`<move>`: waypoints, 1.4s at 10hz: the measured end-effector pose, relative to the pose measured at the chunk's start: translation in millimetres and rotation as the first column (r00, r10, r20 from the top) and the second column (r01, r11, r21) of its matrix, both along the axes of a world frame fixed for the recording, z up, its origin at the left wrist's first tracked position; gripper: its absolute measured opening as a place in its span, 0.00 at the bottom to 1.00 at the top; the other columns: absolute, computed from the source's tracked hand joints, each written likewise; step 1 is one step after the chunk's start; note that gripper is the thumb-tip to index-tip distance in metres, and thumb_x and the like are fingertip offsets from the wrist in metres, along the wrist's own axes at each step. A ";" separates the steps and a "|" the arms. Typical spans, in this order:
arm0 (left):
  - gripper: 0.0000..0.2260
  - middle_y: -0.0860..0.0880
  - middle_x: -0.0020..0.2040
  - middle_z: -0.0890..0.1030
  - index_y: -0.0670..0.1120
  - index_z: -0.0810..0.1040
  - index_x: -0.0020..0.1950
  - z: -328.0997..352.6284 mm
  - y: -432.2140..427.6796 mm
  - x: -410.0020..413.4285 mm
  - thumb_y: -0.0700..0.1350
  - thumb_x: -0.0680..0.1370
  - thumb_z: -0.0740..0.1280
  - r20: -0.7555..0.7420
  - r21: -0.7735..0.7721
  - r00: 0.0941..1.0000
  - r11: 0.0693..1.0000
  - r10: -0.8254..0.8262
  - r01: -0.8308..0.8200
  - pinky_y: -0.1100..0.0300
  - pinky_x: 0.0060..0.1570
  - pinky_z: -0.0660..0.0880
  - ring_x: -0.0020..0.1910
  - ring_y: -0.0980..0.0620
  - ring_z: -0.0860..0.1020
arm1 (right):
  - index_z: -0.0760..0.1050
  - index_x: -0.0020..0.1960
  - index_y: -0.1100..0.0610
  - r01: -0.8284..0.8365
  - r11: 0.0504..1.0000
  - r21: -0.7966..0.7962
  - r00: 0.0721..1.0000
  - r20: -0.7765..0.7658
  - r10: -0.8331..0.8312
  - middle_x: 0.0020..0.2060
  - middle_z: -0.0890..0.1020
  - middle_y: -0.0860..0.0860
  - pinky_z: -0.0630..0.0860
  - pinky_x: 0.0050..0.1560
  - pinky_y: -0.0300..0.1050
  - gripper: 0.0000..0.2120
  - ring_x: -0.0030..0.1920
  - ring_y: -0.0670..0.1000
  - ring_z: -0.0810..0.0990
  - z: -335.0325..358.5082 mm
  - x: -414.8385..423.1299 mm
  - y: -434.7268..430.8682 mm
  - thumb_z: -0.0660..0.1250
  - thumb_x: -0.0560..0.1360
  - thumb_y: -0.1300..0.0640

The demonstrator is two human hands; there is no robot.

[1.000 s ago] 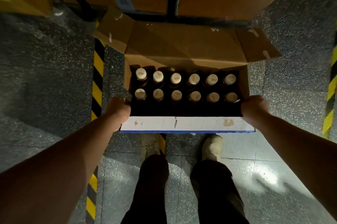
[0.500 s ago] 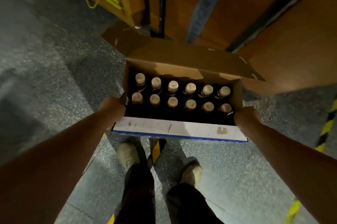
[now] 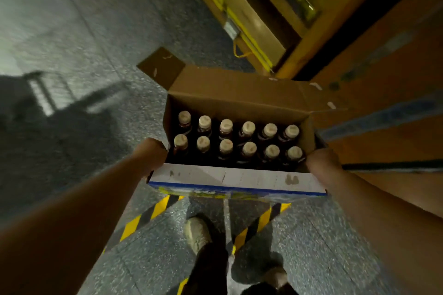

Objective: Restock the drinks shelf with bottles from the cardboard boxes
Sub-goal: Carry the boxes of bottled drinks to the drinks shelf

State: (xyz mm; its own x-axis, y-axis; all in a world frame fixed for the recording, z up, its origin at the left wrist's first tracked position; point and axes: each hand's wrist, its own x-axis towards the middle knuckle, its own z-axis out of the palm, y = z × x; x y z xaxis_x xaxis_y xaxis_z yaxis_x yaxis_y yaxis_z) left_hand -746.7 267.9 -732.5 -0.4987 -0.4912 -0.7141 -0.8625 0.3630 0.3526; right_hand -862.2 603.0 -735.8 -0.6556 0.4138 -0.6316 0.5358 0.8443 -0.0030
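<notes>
Swung left since half a second ago: the brown cartons [image 3: 388,131] that stood ahead are now pushed out to 3 o'clock, and a yellow-strapped stack [image 3: 251,21] has been brought in at 1 o'clock. Grip points on the load are unchanged. Left hand [image 3: 153,150] is clamped on the left end of the box, at its 9 o'clock, knuckles rounded, fingertips hidden against the wall. One cardboard box [image 3: 237,177] is held level at frame centre, clear of the floor [image 3: 72,30], flaps left open, judged so that stock can be pulled straight out at the shelf. 12 bottles [image 3: 226,147] are counted inside, 2 rows of 6, upright, pale caps up. Right hand [image 3: 321,160] is mirrored on the right end, at the box's 3 o'clock, fingers likewise hidden. The end-to-end hold is judged to be for balance: weight is kept between both arms and the bottles are kept from tipping. 3 hazard-tape strips [image 3: 146,215] and 2 shoes [image 3: 197,234] are seen at 6 o'clock. No drinks shelf can be made out, so the step is judged to be transport only, with nothing shelved yet.
</notes>
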 end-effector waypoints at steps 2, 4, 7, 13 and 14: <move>0.10 0.39 0.53 0.81 0.37 0.81 0.54 20.5 -115.9 1.2 0.36 0.77 0.62 0.059 -0.095 0.991 0.989 0.122 -0.116 0.52 0.49 0.76 0.53 0.40 0.79 | 0.74 0.58 0.69 -0.214 0.957 -0.194 0.973 -0.129 0.191 0.56 0.77 0.65 0.70 0.48 0.51 0.13 0.58 0.64 0.75 5.3 -68.9 -134.8 0.60 0.77 0.63; 0.10 0.36 0.54 0.81 0.34 0.80 0.54 51.3 -217.3 -10.9 0.34 0.77 0.62 0.019 -0.050 0.904 0.904 0.426 -0.425 0.52 0.50 0.78 0.52 0.38 0.80 | 0.67 0.36 0.58 -0.474 0.860 -0.189 0.880 -0.094 0.465 0.38 0.72 0.59 0.69 0.38 0.45 0.13 0.41 0.56 0.69 24.0 -147.9 -284.4 0.57 0.78 0.67; 0.07 0.37 0.48 0.81 0.36 0.78 0.50 82.9 -382.6 -29.5 0.36 0.76 0.64 -0.005 -0.047 0.750 0.749 0.661 -0.661 0.52 0.39 0.78 0.44 0.41 0.80 | 0.76 0.57 0.68 -0.673 0.720 -0.170 0.739 -0.167 0.652 0.54 0.79 0.64 0.70 0.48 0.51 0.13 0.55 0.62 0.77 72.2 -234.8 -517.7 0.61 0.77 0.63; 0.05 0.39 0.43 0.78 0.37 0.79 0.45 119.2 -761.7 -153.3 0.33 0.76 0.63 -0.091 -0.051 0.654 0.653 0.751 -0.756 0.54 0.42 0.72 0.41 0.45 0.76 | 0.74 0.59 0.69 -0.845 0.524 -0.105 0.534 -0.161 0.830 0.56 0.77 0.65 0.69 0.42 0.47 0.13 0.46 0.57 0.73 110.6 -397.7 -991.2 0.61 0.76 0.65; 0.08 0.39 0.51 0.79 0.35 0.78 0.53 119.2 -828.1 -167.0 0.35 0.77 0.63 -0.053 -0.070 0.675 0.672 0.736 -0.737 0.54 0.44 0.72 0.49 0.44 0.77 | 0.76 0.56 0.67 -0.862 0.500 -0.082 0.507 -0.147 0.849 0.53 0.78 0.63 0.72 0.38 0.47 0.11 0.46 0.59 0.77 119.8 -421.0 -1075.8 0.64 0.75 0.65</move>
State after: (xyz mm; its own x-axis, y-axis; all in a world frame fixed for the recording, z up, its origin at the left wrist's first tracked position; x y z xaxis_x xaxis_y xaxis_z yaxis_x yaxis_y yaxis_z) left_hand -913.7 -560.3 -613.3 0.0366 -0.7587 -0.6504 -0.8557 -0.3600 0.3718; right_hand -1283.2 -472.8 -616.0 -0.6915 -0.4563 -0.5600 -0.4562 0.8769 -0.1513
